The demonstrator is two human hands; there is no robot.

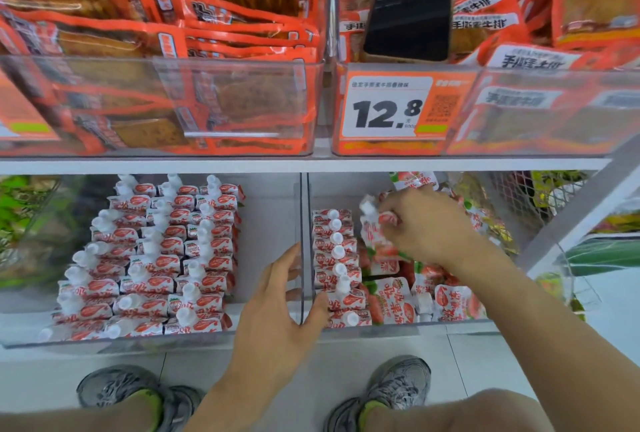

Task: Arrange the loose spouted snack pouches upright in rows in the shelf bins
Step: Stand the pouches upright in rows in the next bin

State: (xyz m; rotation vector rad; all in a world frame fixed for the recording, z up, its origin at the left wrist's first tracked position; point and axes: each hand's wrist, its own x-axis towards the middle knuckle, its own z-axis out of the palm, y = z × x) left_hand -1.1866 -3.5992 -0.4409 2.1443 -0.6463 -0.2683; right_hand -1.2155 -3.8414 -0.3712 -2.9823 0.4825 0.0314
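Fingers (391, 220) around glossy crinkled pouch (372, 224)

Single head view — forward and down, close over shelf bins (301, 258); hands (420, 224) near

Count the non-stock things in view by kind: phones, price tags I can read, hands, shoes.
Phone: 1
Price tag with a readable price: 1
Hands: 2, left hand, and right hand gripping a pouch
Shoes: 2, left shoe and right shoe
Total: 6
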